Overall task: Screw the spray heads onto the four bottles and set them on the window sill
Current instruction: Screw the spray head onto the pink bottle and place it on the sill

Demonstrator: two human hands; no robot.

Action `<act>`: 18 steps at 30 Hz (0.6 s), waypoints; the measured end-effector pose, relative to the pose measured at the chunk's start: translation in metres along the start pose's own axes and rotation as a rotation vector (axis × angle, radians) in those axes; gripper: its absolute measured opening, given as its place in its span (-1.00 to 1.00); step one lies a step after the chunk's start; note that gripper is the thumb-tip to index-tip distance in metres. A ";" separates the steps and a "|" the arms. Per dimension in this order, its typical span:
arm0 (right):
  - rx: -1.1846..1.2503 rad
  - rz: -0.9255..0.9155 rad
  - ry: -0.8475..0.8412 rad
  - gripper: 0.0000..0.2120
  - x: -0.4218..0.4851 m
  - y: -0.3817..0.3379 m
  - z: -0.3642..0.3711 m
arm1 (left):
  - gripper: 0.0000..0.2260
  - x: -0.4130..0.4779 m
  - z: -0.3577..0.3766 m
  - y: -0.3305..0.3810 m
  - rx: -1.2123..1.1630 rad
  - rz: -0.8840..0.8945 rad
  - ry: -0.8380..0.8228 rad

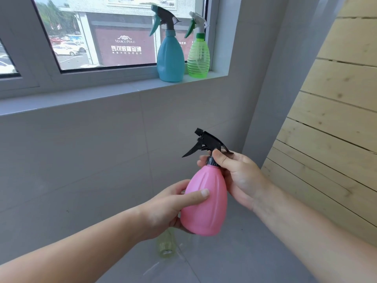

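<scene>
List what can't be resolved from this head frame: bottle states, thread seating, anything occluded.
- Black spray head collar on the pink bottle: right hand fingers wrap it, so how far it is screwed on is unreadable.
- Yellowish bottle on the floor: left hand and pink bottle cover its top; head on or off unclear.
- Clear item beside it: transparent, blurred, unidentifiable.
- Blue bottle and green bottle on the sill: thread tightness too small to tell.

yellow bottle [166, 247] partly hidden, blurred
</scene>
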State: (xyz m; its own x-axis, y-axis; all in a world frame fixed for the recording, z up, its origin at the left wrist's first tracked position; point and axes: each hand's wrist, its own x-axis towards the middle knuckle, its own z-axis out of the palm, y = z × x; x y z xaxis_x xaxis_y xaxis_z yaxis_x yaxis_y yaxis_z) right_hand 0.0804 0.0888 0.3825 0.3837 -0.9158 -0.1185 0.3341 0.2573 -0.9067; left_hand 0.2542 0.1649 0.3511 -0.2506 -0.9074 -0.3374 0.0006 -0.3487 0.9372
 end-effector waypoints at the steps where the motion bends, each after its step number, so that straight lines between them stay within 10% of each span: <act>1: -0.005 -0.015 0.002 -0.77 0.001 0.001 0.000 | -0.51 0.000 0.000 0.000 0.004 0.015 0.018; 10: -0.243 -0.145 0.078 -0.51 0.007 0.004 0.003 | -0.43 0.003 -0.018 0.013 0.107 0.158 0.189; 18: -0.598 -0.301 -0.065 -0.68 0.029 -0.013 0.031 | -0.40 0.012 -0.048 0.065 -0.013 0.398 0.324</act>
State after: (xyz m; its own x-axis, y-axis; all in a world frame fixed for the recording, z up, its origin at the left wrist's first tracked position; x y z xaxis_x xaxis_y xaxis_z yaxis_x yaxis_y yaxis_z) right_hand 0.1143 0.0682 0.4036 0.4060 -0.8956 0.1818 -0.0924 -0.2381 -0.9668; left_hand 0.2976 0.1203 0.4038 0.0849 -0.9958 0.0339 0.0476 0.0380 0.9981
